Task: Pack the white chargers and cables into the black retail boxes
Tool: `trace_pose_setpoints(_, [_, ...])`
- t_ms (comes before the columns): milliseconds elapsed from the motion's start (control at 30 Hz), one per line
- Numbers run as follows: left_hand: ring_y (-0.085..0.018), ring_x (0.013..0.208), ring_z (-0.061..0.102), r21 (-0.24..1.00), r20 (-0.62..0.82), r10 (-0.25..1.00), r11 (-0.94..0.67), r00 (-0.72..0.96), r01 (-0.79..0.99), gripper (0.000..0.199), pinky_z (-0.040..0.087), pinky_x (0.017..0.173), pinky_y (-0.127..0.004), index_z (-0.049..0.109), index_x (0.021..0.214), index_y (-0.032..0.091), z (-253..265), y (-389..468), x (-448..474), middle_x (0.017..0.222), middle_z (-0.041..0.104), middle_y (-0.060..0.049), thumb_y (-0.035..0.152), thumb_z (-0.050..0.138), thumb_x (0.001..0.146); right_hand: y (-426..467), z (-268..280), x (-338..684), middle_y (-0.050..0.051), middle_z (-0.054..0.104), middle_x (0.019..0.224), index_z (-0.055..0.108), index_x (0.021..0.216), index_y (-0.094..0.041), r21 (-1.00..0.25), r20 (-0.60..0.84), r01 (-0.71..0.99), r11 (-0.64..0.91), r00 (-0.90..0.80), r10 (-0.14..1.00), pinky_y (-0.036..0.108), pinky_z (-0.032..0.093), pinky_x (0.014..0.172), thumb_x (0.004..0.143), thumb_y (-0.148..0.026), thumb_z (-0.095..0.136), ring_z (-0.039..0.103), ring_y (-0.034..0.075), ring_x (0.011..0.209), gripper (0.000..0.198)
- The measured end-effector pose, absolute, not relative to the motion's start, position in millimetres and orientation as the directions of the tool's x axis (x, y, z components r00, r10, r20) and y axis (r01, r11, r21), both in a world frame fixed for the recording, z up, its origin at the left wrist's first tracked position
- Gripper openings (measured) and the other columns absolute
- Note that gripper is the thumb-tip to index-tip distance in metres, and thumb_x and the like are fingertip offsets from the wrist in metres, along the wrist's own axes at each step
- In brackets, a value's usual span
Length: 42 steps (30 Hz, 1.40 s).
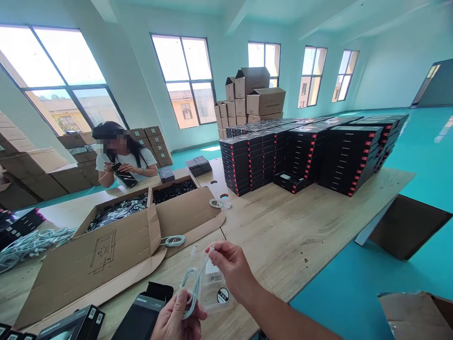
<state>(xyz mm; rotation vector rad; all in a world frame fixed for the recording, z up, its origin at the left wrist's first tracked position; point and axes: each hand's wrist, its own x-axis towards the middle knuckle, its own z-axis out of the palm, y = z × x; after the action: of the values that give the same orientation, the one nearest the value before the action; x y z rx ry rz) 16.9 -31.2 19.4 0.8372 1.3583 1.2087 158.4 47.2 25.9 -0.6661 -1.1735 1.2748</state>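
Observation:
My left hand (pixel 180 314) is closed around a coiled white charging cable (pixel 191 288) near the table's front edge. With thumb and fingertips, my right hand (pixel 230 267) pinches one end of that same cable. Beneath the hands lies a clear plastic tray (pixel 217 304) with a round black-and-white label and a white adapter (pixel 213 271) in it. Just left of my left hand is a black box (pixel 141 314) with its end flap raised. Another coiled white cable (pixel 174 241) rests by the cardboard flap.
Black boxes (pixel 262 156) with red marks stand in tall stacks at the back right. Open cartons (pixel 155 222) of small parts and a heap of white cables (pixel 24 248) lie left. Across the table, a co-worker (pixel 125 156) handles a black box.

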Motion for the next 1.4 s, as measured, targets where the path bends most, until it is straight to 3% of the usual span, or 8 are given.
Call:
trace_pose_setpoints(100, [-0.013, 0.043, 0.055, 0.965, -0.23, 0.943, 0.19, -0.239, -0.18, 0.06, 0.035, 0.036, -0.021, 0.063, 0.072, 0.018, 22, -32, 13, 0.064, 0.073, -0.006, 0.076, 0.077, 0.063, 53, 12, 162, -0.003, 0.053, 0.063, 0.065, 0.083, -0.018, -0.867, 0.028, -0.497, -0.036, -0.121, 0.992, 0.026, 0.041, 0.058, 0.084, -0.049, 0.065, 0.047, 0.013, 0.057, 0.031])
trace_pose_setpoints(233, [-0.013, 0.047, 0.052, 0.98, -0.197, 0.967, 0.201, -0.159, 0.009, 0.062, 0.039, 0.041, -0.024, 0.066, 0.07, 0.018, 15, -29, 1, 0.062, 0.069, -0.004, 0.08, 0.07, 0.065, 54, 6, 180, 0.002, 0.059, 0.077, 0.067, 0.081, -0.016, -0.976, 0.198, 0.079, 0.203, -0.06, 0.978, 0.03, 0.043, 0.066, 0.079, -0.024, 0.064, 0.052, 0.017, 0.068, 0.009])
trace_pose_setpoints(367, [-0.011, 0.046, 0.044, 0.956, -0.199, 0.977, 0.21, -0.073, 0.202, 0.063, 0.032, 0.044, -0.023, 0.063, 0.072, 0.02, 7, -27, 4, 0.051, 0.055, 0.002, 0.083, 0.06, 0.073, 52, 26, 191, 0.008, 0.064, 0.103, 0.071, 0.116, -0.023, -0.522, 0.584, 0.609, 0.597, -0.254, 0.771, 0.036, 0.043, 0.082, 0.079, -0.01, 0.065, 0.056, 0.023, 0.094, 0.04])
trace_pose_setpoints(567, [-0.016, 0.057, 0.05, 0.903, -0.083, 0.987, 0.132, -0.136, 0.409, 0.059, 0.04, 0.055, -0.028, 0.06, 0.077, 0.024, 7, -26, 6, 0.065, 0.06, 0.001, 0.082, 0.049, 0.08, 51, 57, 179, 0.008, 0.07, 0.087, 0.069, 0.084, -0.016, -0.076, 0.452, 0.623, 0.779, -0.674, 0.584, 0.035, 0.041, 0.075, 0.088, -0.011, 0.06, 0.061, 0.022, 0.085, 0.011])
trace_pose_setpoints(867, [-0.019, 0.056, 0.05, 0.9, -0.02, 0.963, 0.134, -0.268, 0.415, 0.051, 0.037, 0.056, -0.03, 0.061, 0.085, 0.026, -3, -27, 4, 0.062, 0.058, 0.002, 0.076, 0.054, 0.08, 37, 35, 148, -0.001, 0.068, 0.067, 0.064, 0.081, -0.022, -0.991, 0.118, 0.012, 0.136, -0.425, 0.897, 0.025, 0.043, 0.052, 0.09, -0.027, 0.057, 0.064, 0.015, 0.053, 0.012])
trace_pose_setpoints(1033, [-0.015, 0.056, 0.043, 0.946, -0.05, 0.974, 0.117, -0.221, 0.301, 0.053, 0.035, 0.054, -0.027, 0.063, 0.086, 0.023, 7, -32, 12, 0.059, 0.049, 0.004, 0.075, 0.06, 0.079, 42, 24, 144, 0.0, 0.067, 0.062, 0.061, 0.069, -0.02, -0.951, -0.074, -0.205, -0.231, -0.573, 0.816, 0.023, 0.035, 0.042, 0.078, -0.04, 0.065, 0.056, 0.013, 0.042, 0.022])
trace_pose_setpoints(1267, [-0.012, 0.061, 0.054, 0.966, -0.238, 0.918, 0.19, -0.318, -0.174, 0.053, 0.041, 0.053, -0.02, 0.066, 0.083, 0.021, 25, -33, 21, 0.067, 0.061, 0.002, 0.068, 0.082, 0.063, 29, 31, 147, 0.004, 0.069, 0.09, 0.074, 0.104, -0.023, -0.972, 0.23, 0.031, 0.234, -0.109, 0.967, 0.033, 0.049, 0.075, 0.063, -0.029, 0.082, 0.061, 0.019, 0.076, 0.041])
trace_pose_setpoints(1400, [-0.007, 0.047, 0.045, 0.941, -0.267, 0.946, 0.215, -0.183, -0.26, 0.049, 0.029, 0.042, -0.018, 0.066, 0.083, 0.02, 25, -33, 35, 0.061, 0.062, 0.001, 0.062, 0.083, 0.065, 33, 29, 141, 0.009, 0.069, 0.108, 0.064, 0.119, -0.022, -0.895, 0.018, -0.432, -0.111, -0.284, 0.959, 0.035, 0.051, 0.081, 0.064, -0.055, 0.083, 0.067, 0.024, 0.097, 0.067])
